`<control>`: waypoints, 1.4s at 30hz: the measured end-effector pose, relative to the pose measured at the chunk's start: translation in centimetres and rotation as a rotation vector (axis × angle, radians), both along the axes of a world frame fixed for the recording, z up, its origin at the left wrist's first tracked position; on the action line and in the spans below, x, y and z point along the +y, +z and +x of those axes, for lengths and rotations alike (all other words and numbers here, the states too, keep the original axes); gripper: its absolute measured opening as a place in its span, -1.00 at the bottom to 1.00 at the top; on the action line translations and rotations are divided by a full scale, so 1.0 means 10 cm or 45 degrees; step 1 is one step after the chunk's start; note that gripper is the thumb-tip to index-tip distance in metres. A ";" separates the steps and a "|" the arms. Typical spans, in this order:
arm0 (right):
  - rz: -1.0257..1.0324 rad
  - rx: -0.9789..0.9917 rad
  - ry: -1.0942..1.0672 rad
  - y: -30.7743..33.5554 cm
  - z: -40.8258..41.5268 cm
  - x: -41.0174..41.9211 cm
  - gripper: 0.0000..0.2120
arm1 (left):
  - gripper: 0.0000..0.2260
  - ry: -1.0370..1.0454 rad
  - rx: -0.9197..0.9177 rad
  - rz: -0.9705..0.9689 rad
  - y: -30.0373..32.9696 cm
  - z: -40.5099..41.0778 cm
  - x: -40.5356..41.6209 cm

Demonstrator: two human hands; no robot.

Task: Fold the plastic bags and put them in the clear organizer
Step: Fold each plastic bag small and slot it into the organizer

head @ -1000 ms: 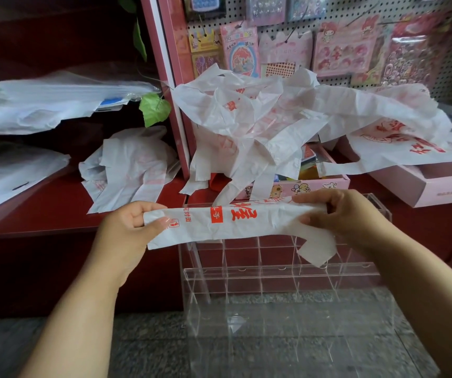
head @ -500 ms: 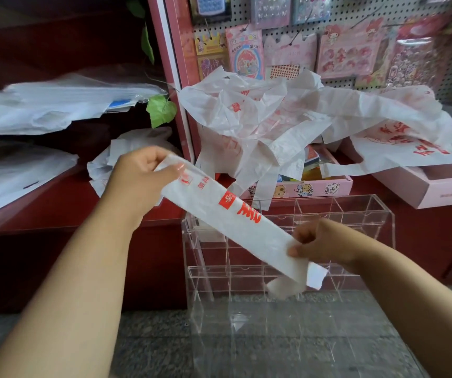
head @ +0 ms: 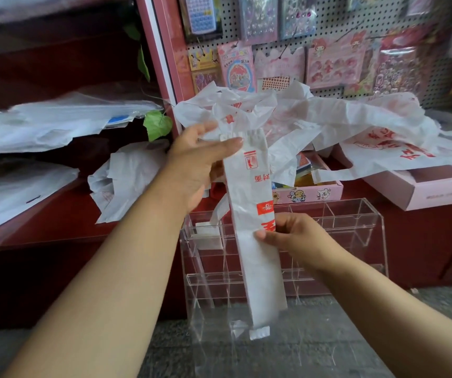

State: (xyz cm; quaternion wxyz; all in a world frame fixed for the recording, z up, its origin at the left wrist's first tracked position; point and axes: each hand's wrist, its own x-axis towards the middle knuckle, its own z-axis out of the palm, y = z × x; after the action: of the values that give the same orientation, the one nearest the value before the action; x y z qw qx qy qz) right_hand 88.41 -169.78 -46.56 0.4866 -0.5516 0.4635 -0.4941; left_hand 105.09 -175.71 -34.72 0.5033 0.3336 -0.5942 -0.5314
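A white plastic bag [head: 249, 192] with red print, folded into a long narrow strip, hangs nearly upright in front of me. My left hand [head: 197, 159] pinches its top end between thumb and fingers. My right hand [head: 290, 236] pinches the strip about halfway down, over the red print. Its lower end dangles in front of the clear organizer [head: 356, 230], a tiered acrylic rack with divided compartments standing on the floor. One folded white bag [head: 208, 236] sits in the organizer's top left compartment.
A heap of loose white bags [head: 315, 118] lies on the dark red counter [head: 55, 225] behind the organizer, over pink boxes [head: 438, 192]. More bags [head: 126, 178] lie at the left. A pegboard with sticker packs [head: 328, 66] is behind. Grey stone floor [head: 328, 350] lies below.
The folded strip has swung from level to nearly upright. My left hand rose with the top end, and my right hand dropped and slid toward the strip's middle.
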 end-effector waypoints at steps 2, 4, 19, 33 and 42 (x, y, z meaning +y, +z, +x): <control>-0.002 -0.044 -0.025 0.01 -0.01 -0.01 -0.89 | -0.56 -0.077 0.082 0.222 -0.21 -0.02 0.09; 0.007 -0.068 -0.056 0.02 -0.02 -0.01 -0.90 | -0.57 -0.119 -0.092 0.331 -0.45 -0.05 0.21; -0.006 -0.154 -0.114 0.10 0.06 0.07 -0.82 | -0.91 0.179 -0.318 0.120 -1.05 -0.02 0.51; -0.037 -0.041 -0.203 0.05 0.08 0.02 -0.82 | -0.84 0.323 -0.301 -0.092 -1.18 0.02 0.42; -0.076 -0.011 -0.178 0.10 0.08 0.02 -0.64 | -0.55 0.113 -0.188 -0.172 -1.14 0.12 0.36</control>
State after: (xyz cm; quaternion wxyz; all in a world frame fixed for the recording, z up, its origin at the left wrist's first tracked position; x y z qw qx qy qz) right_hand 89.17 -169.61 -45.54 0.4364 -0.5299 0.4838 -0.5429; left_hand 106.28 -172.06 -46.15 0.5025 0.3632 -0.6487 -0.4414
